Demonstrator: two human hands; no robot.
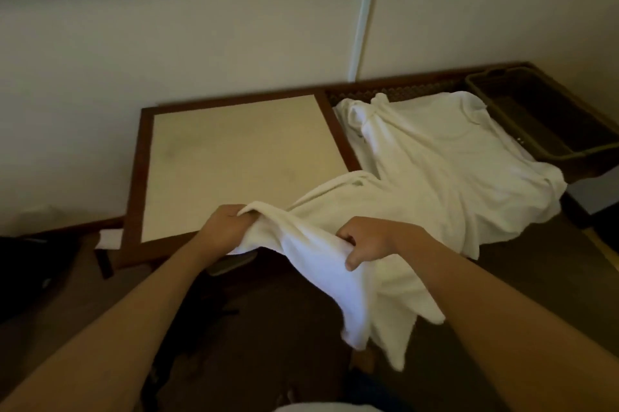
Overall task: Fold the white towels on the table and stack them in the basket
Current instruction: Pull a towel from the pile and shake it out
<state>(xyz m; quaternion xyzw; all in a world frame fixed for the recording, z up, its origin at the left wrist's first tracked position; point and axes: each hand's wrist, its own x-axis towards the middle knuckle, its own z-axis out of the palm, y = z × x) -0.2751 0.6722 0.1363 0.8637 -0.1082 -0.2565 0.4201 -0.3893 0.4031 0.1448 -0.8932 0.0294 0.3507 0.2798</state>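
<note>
A person's two hands draw a white towel [321, 244] off the near edge of the bench [231, 143] at the lower centre of the frame. The left hand [227, 227] grips one bunched end of the cloth, fingers curled round it; the right hand [365, 240], just beside it, pinches the same edge between thumb and curled fingers. Part of the towel trails below the hands toward the floor, and the rest runs back up onto the bench, where it meets a heap of white towels [452, 157] spread at centre right. A dark basket [552, 153] stands at the upper right of the frame, touching the far side of that heap; no folded towel can be seen in it.

The folding appears to be only beginning. To do this step well, the hands would likely need to work apart along the hem until each holds a corner, lift the cloth free of the heap, and spread it flat on the pale panel at centre left before making the first fold. Pulling too hard may drag the other towels over the bench edge.
</note>
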